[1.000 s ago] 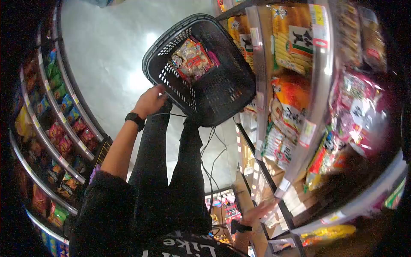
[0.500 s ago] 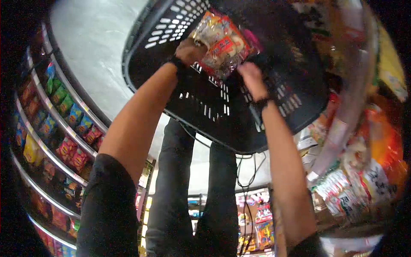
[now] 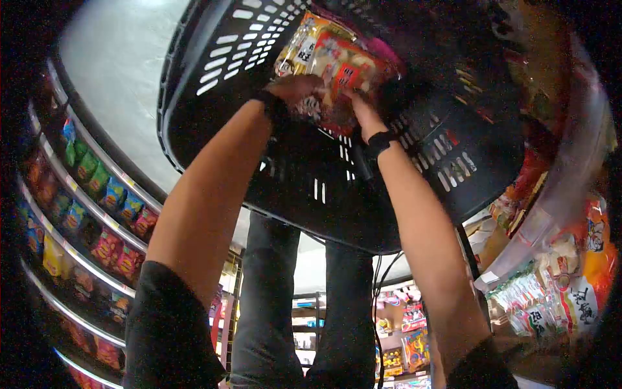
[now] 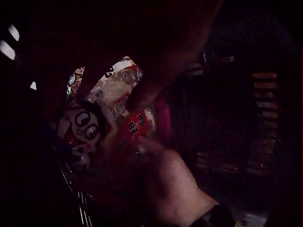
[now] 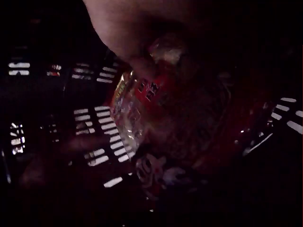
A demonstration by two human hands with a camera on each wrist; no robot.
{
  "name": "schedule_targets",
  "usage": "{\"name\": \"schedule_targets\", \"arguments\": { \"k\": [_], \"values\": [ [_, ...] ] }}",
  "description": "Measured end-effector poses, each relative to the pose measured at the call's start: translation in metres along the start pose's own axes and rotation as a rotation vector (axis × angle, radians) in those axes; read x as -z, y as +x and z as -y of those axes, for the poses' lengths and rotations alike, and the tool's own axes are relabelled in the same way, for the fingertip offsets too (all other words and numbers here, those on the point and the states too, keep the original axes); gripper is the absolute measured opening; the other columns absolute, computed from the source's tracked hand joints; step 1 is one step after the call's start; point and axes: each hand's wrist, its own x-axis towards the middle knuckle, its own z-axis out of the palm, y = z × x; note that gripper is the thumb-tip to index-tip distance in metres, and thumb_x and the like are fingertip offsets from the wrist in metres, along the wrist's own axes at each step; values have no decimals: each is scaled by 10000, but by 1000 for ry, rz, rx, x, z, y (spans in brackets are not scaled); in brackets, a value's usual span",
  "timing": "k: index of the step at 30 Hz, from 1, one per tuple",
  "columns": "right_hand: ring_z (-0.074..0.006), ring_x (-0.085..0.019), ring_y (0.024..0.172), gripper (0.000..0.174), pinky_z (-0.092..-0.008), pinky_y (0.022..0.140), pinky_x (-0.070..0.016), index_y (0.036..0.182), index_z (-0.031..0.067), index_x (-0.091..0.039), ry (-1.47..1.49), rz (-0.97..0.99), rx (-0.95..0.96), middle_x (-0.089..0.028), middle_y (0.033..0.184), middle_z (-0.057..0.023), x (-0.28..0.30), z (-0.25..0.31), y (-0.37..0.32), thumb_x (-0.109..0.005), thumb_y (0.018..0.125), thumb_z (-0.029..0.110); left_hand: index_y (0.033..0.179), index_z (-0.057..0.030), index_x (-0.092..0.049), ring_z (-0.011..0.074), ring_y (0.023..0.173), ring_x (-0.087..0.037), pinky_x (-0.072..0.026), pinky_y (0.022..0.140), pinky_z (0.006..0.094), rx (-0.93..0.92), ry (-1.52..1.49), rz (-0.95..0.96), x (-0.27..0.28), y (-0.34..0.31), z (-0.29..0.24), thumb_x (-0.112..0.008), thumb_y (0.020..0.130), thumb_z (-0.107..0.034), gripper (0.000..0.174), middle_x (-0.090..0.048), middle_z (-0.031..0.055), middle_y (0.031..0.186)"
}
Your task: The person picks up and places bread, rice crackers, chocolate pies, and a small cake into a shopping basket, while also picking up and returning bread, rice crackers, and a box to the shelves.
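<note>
Inside a black plastic basket (image 3: 311, 188) lies a clear-and-red snack bag (image 3: 346, 78) with a red label and pale pieces showing through. My left hand (image 3: 298, 87) grips its near left side. On the near right edge, my right hand (image 3: 364, 109) pinches it with thumb and fingers, seen also in the left wrist view as a right hand (image 4: 173, 182) at the red label. Behind that bag a yellow-topped package (image 3: 310, 35) sticks out. A cartoon face (image 4: 83, 128) shows on the packaging. Both wrist views are dark, and much of the left hand is in shadow.
Shelves of small colourful snack bags (image 3: 91, 165) curve along the left. Larger packaged snacks (image 3: 557, 285) fill the shelves at right. Black cables (image 3: 378, 292) hang below the basket, near my legs (image 3: 269, 311). Pale floor (image 3: 110, 71) shows at upper left.
Both hands have come into the basket; the right came from beside the right shelf. The red snack bag has shifted, and the yellow-topped package now shows behind it. The view is closer to the basket.
</note>
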Motion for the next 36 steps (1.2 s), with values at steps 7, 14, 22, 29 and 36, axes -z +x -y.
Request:
{"name": "schedule_targets", "arguments": {
  "k": [7,14,22,29,36],
  "values": [
    [-192,-565,1061,439,-369,928,-459,1215,33,-529,85,-201,-27,-600,1174,-86,20,3,-62,-677,889,285,1251,-125,-598,384,1169,-510,-430,884,594,598,-457,-70,-42,-79,-78,-529,842,-618,644,-522,158,1337],
    [-182,-523,1153,542,-353,981,-457,1331,50,-403,186,-19,284,-534,1259,-87,52,51,-230,-700,883,119,1183,-59,-614,191,930,-620,-521,706,281,-9,-190,-222,-88,-195,-129,-523,951,-283,335,-651,66,1090],
    [-195,-470,1274,661,-359,1050,-425,1371,48,-341,26,31,461,-488,1339,-82,79,128,-462,-744,847,63,1179,47,-604,143,992,-611,-485,868,309,-288,-241,-284,-144,-356,-238,-577,963,-197,326,-670,102,1100],
    [-200,-487,1257,644,-352,970,-503,1415,56,-342,3,-17,560,-461,1361,-99,95,185,-627,-719,895,113,1196,40,-595,153,1014,-608,-471,907,301,-196,-380,-108,-160,-485,-389,-591,970,-176,314,-670,84,1111],
    [-190,-564,1157,622,-348,916,-521,1408,61,-378,33,-215,760,-569,1235,-94,112,216,-714,-723,894,112,1220,-7,-611,132,947,-603,-470,844,278,-335,-99,-13,-165,-539,-496,-592,970,-174,301,-679,56,1041]
  ]
}}
